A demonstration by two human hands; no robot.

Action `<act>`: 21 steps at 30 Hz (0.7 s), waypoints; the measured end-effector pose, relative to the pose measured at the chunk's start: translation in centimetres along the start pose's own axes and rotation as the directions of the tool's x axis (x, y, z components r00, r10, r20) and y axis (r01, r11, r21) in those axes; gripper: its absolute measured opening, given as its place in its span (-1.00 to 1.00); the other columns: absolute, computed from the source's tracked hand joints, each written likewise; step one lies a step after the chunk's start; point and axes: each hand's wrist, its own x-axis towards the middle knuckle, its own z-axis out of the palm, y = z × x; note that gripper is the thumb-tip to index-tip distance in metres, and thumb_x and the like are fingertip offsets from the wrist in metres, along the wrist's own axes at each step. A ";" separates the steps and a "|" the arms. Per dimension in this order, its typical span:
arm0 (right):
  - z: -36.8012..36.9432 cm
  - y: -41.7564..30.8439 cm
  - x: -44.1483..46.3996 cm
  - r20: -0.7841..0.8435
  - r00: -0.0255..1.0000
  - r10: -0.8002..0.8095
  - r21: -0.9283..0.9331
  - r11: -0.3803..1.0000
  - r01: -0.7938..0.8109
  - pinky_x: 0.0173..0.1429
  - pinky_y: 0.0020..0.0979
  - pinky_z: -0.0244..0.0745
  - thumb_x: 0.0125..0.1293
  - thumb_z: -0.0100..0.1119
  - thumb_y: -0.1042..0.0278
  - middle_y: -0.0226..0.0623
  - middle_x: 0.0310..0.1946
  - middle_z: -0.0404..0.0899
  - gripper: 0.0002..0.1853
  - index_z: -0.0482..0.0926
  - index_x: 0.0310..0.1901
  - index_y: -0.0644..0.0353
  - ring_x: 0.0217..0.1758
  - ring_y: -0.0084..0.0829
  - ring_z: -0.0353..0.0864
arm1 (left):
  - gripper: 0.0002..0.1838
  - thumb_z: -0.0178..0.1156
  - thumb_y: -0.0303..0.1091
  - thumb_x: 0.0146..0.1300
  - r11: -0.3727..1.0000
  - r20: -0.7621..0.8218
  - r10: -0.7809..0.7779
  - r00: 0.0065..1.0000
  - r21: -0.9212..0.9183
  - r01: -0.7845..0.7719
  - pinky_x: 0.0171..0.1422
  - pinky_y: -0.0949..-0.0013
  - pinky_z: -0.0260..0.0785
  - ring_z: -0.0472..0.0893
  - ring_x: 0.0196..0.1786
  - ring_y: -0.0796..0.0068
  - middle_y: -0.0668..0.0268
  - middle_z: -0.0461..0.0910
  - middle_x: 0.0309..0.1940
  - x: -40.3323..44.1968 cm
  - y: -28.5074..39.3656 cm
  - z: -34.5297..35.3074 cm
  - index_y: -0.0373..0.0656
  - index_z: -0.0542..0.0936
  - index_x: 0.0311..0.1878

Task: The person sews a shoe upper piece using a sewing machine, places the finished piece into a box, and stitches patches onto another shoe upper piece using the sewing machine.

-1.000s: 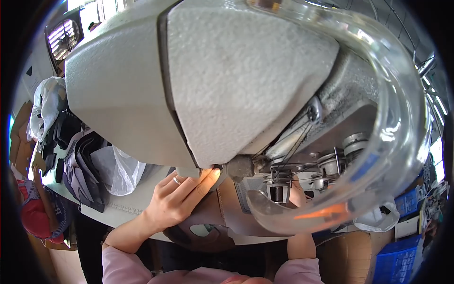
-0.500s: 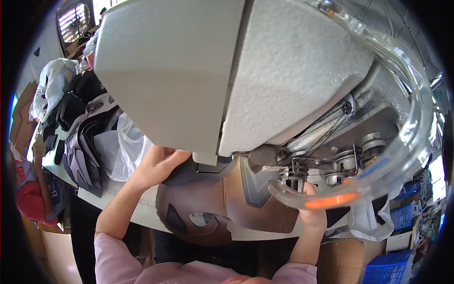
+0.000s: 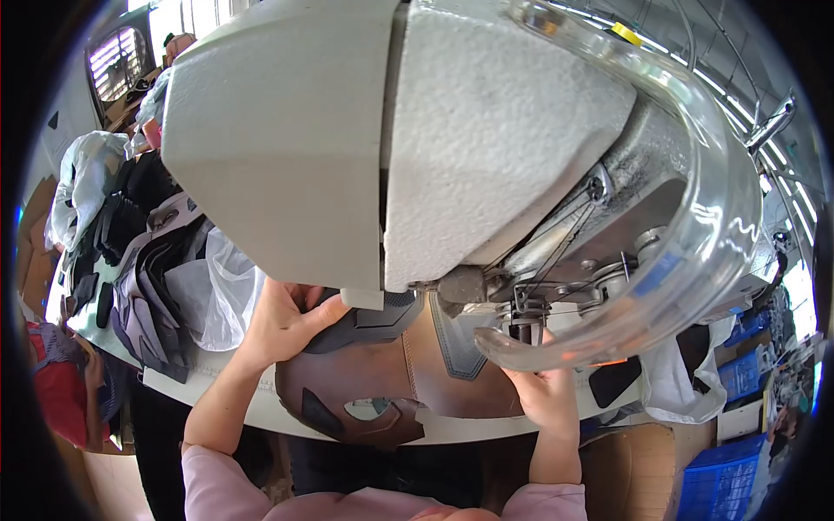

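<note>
A brown shoe upper (image 3: 347,378) with dark grey overlays and a stitched seam lies under the sewing machine head (image 3: 278,156). My left hand (image 3: 295,323) grips a dark grey panel (image 3: 369,326) at the upper's far left, with the thumb on top and part of the fingers behind the machine head. My right hand (image 3: 549,395) is closed at the upper's right edge, close to the needle area; its fingertips are partly hidden by the clear curved guard (image 3: 712,226) and machine parts. Metal thread guides (image 3: 526,308) hang just above that hand.
Stacked dark and grey shoe pieces (image 3: 156,286) lie left on the table, beside a clear plastic bag (image 3: 217,291). A black piece (image 3: 615,379) and a white bag (image 3: 686,382) are at right. Blue crates (image 3: 721,478) stand lower right. Another person in red (image 3: 69,391) sits at far left.
My right hand has moved up and left along the upper's edge. The upper has shifted slightly left and away, my left hand still on the grey panel. The camera view has also shifted.
</note>
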 end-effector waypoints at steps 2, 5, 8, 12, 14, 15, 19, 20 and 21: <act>0.0 0.2 0.0 -0.008 1.000 -0.029 0.027 0.999 0.029 -0.50 -0.48 0.13 0.29 0.36 0.27 -0.57 -0.68 0.27 -0.65 0.42 -0.55 0.17 -0.61 -0.65 0.19 | -0.76 0.40 -0.31 0.19 1.000 0.004 -0.008 1.000 0.015 0.008 -0.49 0.54 -0.14 0.07 -0.58 0.77 0.61 0.11 -0.64 0.1 -0.1 0.0 -0.20 0.57 -0.20; -0.1 0.2 0.3 0.003 0.999 -0.041 -0.015 0.999 0.041 -0.52 -0.45 0.11 0.28 0.36 0.24 -0.58 -0.71 0.25 -0.60 0.40 -0.60 0.17 -0.63 -0.64 0.18 | -0.78 0.39 -0.28 0.19 0.998 0.040 -0.066 0.997 0.004 0.066 -0.49 0.52 -0.12 0.08 -0.57 0.75 0.61 0.12 -0.64 0.2 -0.8 -0.6 -0.19 0.58 -0.23; -0.3 0.8 0.5 -0.014 1.000 0.022 -0.062 0.998 -0.023 -0.52 -0.44 0.13 0.29 0.35 0.22 -0.58 -0.73 0.28 -0.59 0.41 -0.61 0.17 -0.64 -0.64 0.21 | -0.79 0.39 -0.27 0.19 0.999 0.033 -0.027 0.999 0.029 0.026 -0.48 0.50 -0.09 0.08 -0.56 0.73 0.60 0.14 -0.64 0.0 -1.6 -0.7 -0.18 0.59 -0.29; -0.6 0.9 0.9 0.008 0.997 0.078 -0.092 0.993 -0.077 -0.48 -0.47 0.22 0.30 0.34 0.18 -0.56 -0.66 0.40 -0.67 0.51 -0.52 0.18 -0.60 -0.64 0.31 | -0.81 0.38 -0.30 0.17 0.999 -0.016 0.020 1.000 0.032 -0.020 -0.48 0.49 -0.07 0.09 -0.56 0.71 0.59 0.15 -0.64 0.5 -1.0 -0.2 -0.19 0.60 -0.33; -0.6 0.7 1.3 0.020 0.993 0.113 -0.039 0.993 -0.112 -0.44 -0.48 0.27 0.29 0.34 0.17 -0.55 -0.61 0.46 -0.72 0.56 -0.43 0.18 -0.56 -0.65 0.36 | -0.82 0.38 -0.32 0.16 0.998 -0.022 0.023 0.999 0.062 -0.022 -0.48 0.49 -0.06 0.10 -0.56 0.71 0.59 0.15 -0.64 0.3 -0.8 -0.2 -0.20 0.60 -0.33; -0.6 0.7 1.5 0.023 0.991 0.134 0.002 0.991 -0.134 -0.42 -0.48 0.30 0.29 0.34 0.16 -0.54 -0.58 0.49 -0.73 0.58 -0.39 0.18 -0.54 -0.66 0.38 | -0.83 0.38 -0.33 0.16 0.998 -0.025 0.006 1.000 0.070 -0.004 -0.48 0.48 -0.06 0.10 -0.56 0.70 0.59 0.15 -0.65 0.2 -0.7 -0.2 -0.20 0.61 -0.32; -2.6 1.9 2.0 0.205 0.977 0.052 -0.118 0.993 -0.029 -0.20 -0.55 0.41 0.31 0.31 0.24 -0.44 -0.32 0.58 -0.74 0.53 -0.10 0.19 -0.32 -0.64 0.51 | -0.83 0.38 -0.33 0.18 0.997 -0.005 -0.038 0.999 0.070 0.039 -0.48 0.50 -0.04 0.11 -0.56 0.72 0.61 0.19 -0.64 0.2 -0.7 -0.3 -0.21 0.62 -0.29; -2.7 3.1 1.7 0.208 0.978 0.013 -0.197 0.980 0.029 -0.13 -0.54 0.44 0.34 0.27 0.25 -0.41 -0.25 0.59 -0.71 0.50 -0.02 0.20 -0.25 -0.62 0.54 | -0.83 0.37 -0.33 0.19 0.998 -0.002 -0.054 0.999 0.039 0.054 -0.49 0.51 -0.04 0.11 -0.56 0.73 0.61 0.21 -0.63 0.2 -0.9 -0.2 -0.21 0.62 -0.29; -2.9 4.0 1.5 0.222 0.975 -0.019 -0.180 0.982 0.061 -0.06 -0.52 0.45 0.36 0.23 0.24 -0.37 -0.18 0.59 -0.67 0.46 0.05 0.21 -0.17 -0.59 0.55 | -0.83 0.37 -0.33 0.20 0.998 0.001 -0.070 0.998 0.007 0.070 -0.49 0.52 -0.03 0.12 -0.55 0.74 0.62 0.23 -0.63 0.1 -1.2 -0.1 -0.21 0.62 -0.29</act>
